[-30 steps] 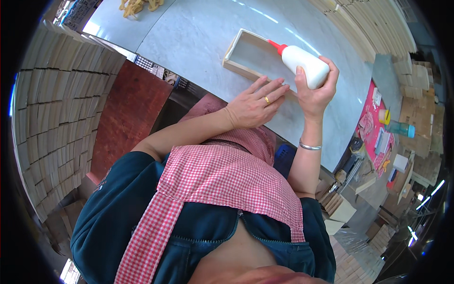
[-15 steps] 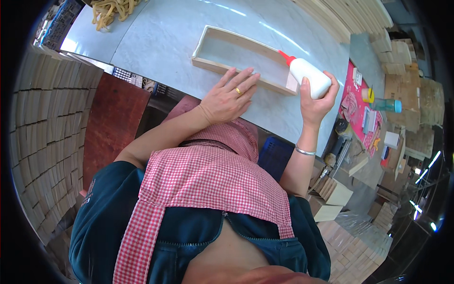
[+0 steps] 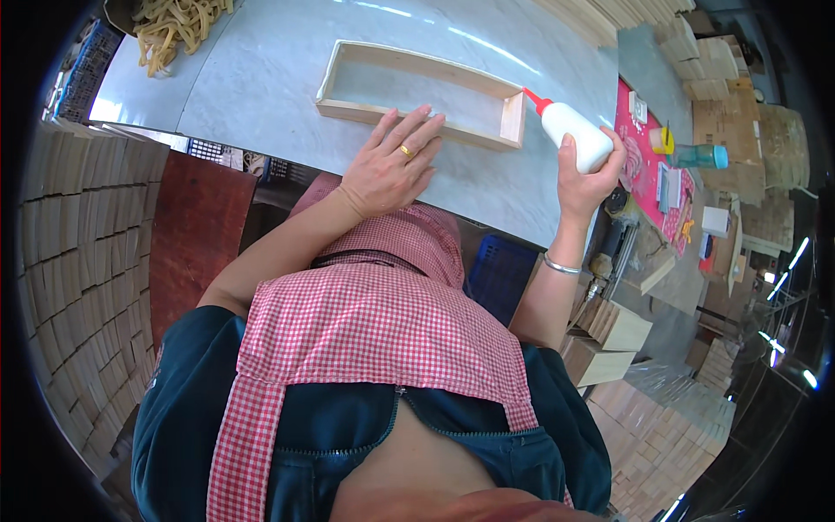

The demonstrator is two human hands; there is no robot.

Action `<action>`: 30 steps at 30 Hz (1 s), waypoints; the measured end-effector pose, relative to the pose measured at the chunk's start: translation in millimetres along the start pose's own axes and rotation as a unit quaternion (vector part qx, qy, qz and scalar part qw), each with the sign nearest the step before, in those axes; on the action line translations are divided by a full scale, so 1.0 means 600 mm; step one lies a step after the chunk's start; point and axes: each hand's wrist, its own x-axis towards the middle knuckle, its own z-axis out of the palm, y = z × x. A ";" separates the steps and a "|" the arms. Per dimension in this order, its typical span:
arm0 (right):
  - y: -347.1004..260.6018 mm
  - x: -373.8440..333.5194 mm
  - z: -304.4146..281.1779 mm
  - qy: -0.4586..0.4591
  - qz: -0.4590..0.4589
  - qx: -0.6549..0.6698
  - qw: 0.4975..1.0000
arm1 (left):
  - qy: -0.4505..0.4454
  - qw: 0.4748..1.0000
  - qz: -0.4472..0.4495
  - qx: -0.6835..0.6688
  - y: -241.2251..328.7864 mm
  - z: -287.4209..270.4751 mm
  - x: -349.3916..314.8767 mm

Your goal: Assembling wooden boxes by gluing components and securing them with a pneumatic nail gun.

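Observation:
A shallow, open rectangular frame of pale wood [image 3: 481, 136] lies on the grey-white marbled tabletop [image 3: 261, 87]. My left hand [image 3: 396, 165] rests at its near long side, fingers stretched out and fingertips over the edge. My right hand [image 3: 591, 178] grips a white squeeze bottle [image 3: 576, 135] with a red nozzle [image 3: 537, 99]. The bottle is tilted, its nozzle tip at the frame's far right corner. A whitish line runs along the rim of the far side and left end.
Tan bands [image 3: 178, 30] lie in a heap at the far left. Stacked wood pieces [image 3: 83, 287] stand along the left. To the right, a pink-covered surface [image 3: 628, 130] carries a yellow container [image 3: 661, 140] and a blue-capped bottle [image 3: 696, 157]. A blue crate [image 3: 500, 280] sits below the table.
The nozzle has moved from the far side's edge to the far right corner. The whole scene has shifted left in view, the frame slightly more. My left hand stays at the near side.

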 end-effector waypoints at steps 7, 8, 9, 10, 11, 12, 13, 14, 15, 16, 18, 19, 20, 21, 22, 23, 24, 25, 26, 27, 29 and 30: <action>-0.005 -0.015 -0.020 0.003 0.002 -0.017 1.000 | 0.003 1.000 -0.003 0.000 0.002 -0.004 0.001; -0.008 -0.018 -0.025 0.001 0.003 -0.017 1.000 | 0.004 1.000 -0.004 0.002 0.003 -0.004 0.001; -0.010 -0.022 -0.030 -0.001 0.003 -0.018 1.000 | 0.004 1.000 -0.004 0.003 0.003 -0.004 0.001; -0.012 -0.027 -0.036 -0.003 0.004 -0.019 1.000 | 0.004 1.000 -0.005 0.005 0.004 -0.004 0.002; -0.014 -0.031 -0.041 -0.005 0.006 -0.020 1.000 | 0.002 1.000 -0.005 0.003 0.004 -0.004 0.002; -0.018 -0.037 -0.047 -0.008 0.008 -0.019 1.000 | 0.006 1.000 -0.005 0.002 0.003 -0.004 0.002; -0.021 -0.042 -0.053 -0.011 0.010 -0.017 1.000 | 0.010 1.000 -0.004 0.001 0.003 -0.003 0.003; -0.025 -0.048 -0.060 -0.014 0.013 -0.016 1.000 | 0.013 1.000 -0.003 -0.001 0.003 -0.002 0.003; -0.029 -0.054 -0.066 -0.017 0.015 -0.015 1.000 | 0.017 1.000 -0.002 -0.003 0.003 -0.001 0.003; -0.033 -0.058 -0.072 -0.017 0.015 -0.016 1.000 | 0.017 1.000 -0.002 -0.004 0.003 -0.001 0.003; -0.045 -0.065 -0.082 -0.026 0.032 -0.005 0.999 | 0.016 1.000 -0.002 -0.001 0.001 -0.003 0.003; -0.050 -0.069 -0.086 -0.030 0.041 0.001 0.999 | 0.015 1.000 -0.002 0.001 0.000 -0.003 0.002; -0.056 -0.072 -0.088 -0.034 0.049 0.007 0.998 | 0.015 1.000 -0.002 0.003 -0.001 -0.004 0.000; -0.060 -0.075 -0.090 -0.034 0.049 0.008 0.998 | 0.014 1.000 -0.002 0.004 -0.002 -0.005 -0.001; -0.064 -0.077 -0.090 -0.032 0.060 0.014 0.998 | 0.024 1.000 0.000 0.005 -0.002 -0.005 -0.002; -0.069 -0.079 -0.088 -0.030 0.072 0.022 0.997 | 0.034 0.999 0.001 0.007 -0.001 -0.005 -0.003; -0.074 -0.080 -0.084 -0.030 0.082 0.032 0.996 | 0.044 0.999 0.001 0.011 -0.001 -0.006 -0.004; -0.079 -0.080 -0.078 -0.031 0.093 0.043 0.994 | 0.053 0.998 0.000 0.017 -0.001 -0.008 -0.006; -0.091 -0.085 -0.064 -0.034 0.094 0.054 0.994 | 0.065 0.997 0.023 0.015 -0.006 -0.008 -0.008; -0.106 -0.089 -0.049 -0.041 0.118 0.097 0.988 | 0.076 0.996 0.046 0.015 -0.008 -0.005 -0.008; -0.146 -0.095 -0.012 -0.058 0.164 0.186 0.967 | 0.053 0.997 0.051 0.008 -0.010 0.004 -0.007; -0.166 -0.099 0.007 -0.067 0.186 0.229 0.953 | 0.036 0.997 0.061 -0.012 -0.012 0.006 -0.010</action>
